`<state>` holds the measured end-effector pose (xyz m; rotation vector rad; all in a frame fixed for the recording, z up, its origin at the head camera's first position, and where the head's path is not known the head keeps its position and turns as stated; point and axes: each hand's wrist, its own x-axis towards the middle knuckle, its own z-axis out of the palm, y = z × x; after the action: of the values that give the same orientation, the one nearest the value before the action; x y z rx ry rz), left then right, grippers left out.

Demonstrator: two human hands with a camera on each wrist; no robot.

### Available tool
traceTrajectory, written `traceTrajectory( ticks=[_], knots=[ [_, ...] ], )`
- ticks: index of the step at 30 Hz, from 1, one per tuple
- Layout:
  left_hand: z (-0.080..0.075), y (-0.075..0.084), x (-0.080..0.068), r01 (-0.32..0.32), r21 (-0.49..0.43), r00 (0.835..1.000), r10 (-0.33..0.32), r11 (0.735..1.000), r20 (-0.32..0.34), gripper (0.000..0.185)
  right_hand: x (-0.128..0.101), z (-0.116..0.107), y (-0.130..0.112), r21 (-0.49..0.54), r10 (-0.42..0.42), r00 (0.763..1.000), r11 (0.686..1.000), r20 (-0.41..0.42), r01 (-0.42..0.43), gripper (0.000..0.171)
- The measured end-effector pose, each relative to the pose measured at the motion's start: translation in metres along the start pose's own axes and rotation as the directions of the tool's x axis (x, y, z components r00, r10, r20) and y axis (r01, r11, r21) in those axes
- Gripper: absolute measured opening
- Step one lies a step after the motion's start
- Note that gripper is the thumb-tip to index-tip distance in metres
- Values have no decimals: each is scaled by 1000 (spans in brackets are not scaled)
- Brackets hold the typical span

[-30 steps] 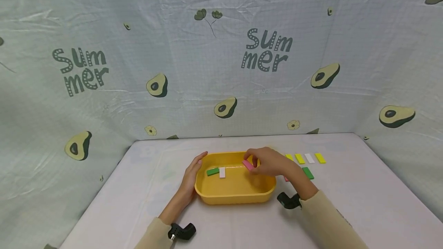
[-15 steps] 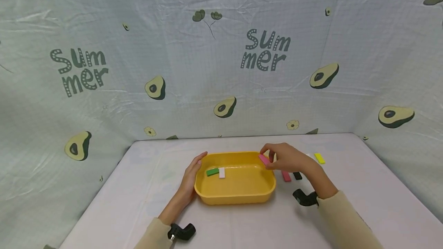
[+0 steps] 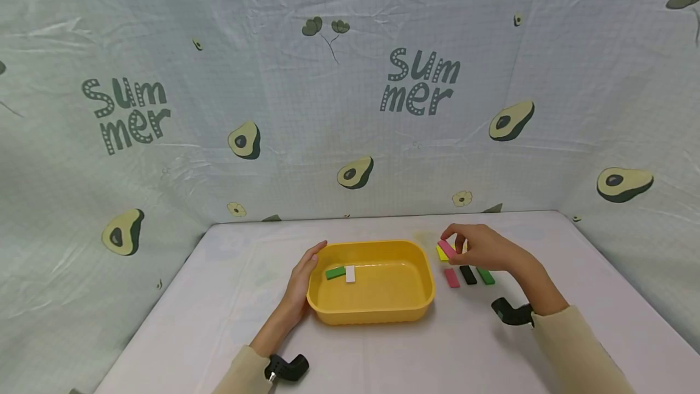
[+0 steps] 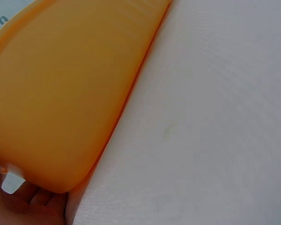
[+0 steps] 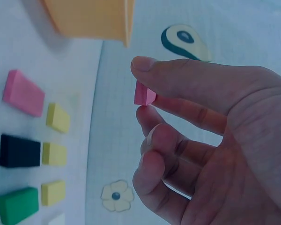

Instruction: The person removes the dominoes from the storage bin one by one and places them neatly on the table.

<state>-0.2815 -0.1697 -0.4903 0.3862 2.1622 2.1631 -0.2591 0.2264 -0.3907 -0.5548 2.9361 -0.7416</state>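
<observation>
Risk of drop: the pink block (image 3: pixel 446 248) is held only by its end between thumb and fingertips, as the right wrist view shows; in my judgement a slight loosening would let it fall onto the yellow block (image 3: pixel 440 253) just below it and knock the rows out of line.
Risk of collision: the right hand (image 3: pixel 481 248) hovers right of centre in the head view, over the near row of a second pink block (image 3: pixel 451 278), a black block (image 3: pixel 468 275) and a green block (image 3: pixel 485 276); a low sweep of the palm could push these.
Risk at tub: the yellow tub (image 3: pixel 372 312) is steadied on one side only; a knock on its right rim could probably slide it on the white table (image 3: pixel 219 321).
Right hand pose: raised off the table, wrist bent, thumb on top, index and middle fingers under the block, the other fingers curled loosely beneath.
Left hand pose: the left hand (image 3: pixel 304 278) lies against the tub's left wall, left of centre, fingers straight and together along the rim.
Location of held block: in the air, right of the tub and outside it.
Tub contents: a green block (image 3: pixel 336 272) and a white block (image 3: pixel 350 273), touching, at the far left of the floor.
</observation>
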Motion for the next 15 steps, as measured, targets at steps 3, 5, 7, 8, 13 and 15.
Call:
traceTrajectory(
  ticks=[3, 5, 7, 8, 13, 15],
  knots=[
    [1, 0, 1, 1, 3, 1000, -1, 1000, -3, 49, -3, -2, 11, -12, 27, 1000, 1000, 1, -27, 43],
    [2, 0, 1, 2, 4, 1000, -1, 1000, -5, 49, -5, -3, 18, -17, 45, 999, 999, 0, -45, 43],
    [2, 0, 2, 2, 6, 1000, -2, 1000, -3, 49, -6, -4, 26, -18, 59, 998, 998, 1, -59, 43],
    [3, 0, 2, 1, 8, 1000, -1, 1000, -2, 49, -7, -4, 29, -14, 67, 998, 998, 1, -67, 44],
    [4, 1, 3, 1, 15, 1000, -1, 1000, -15, 49, -9, -7, 47, 13, 85, 996, 996, 7, -85, 45],
    [5, 1, 4, 2, 16, 1000, -2, 1000, -21, 49, -9, -8, 56, 23, 82, 997, 996, 11, -82, 45]
  ],
)
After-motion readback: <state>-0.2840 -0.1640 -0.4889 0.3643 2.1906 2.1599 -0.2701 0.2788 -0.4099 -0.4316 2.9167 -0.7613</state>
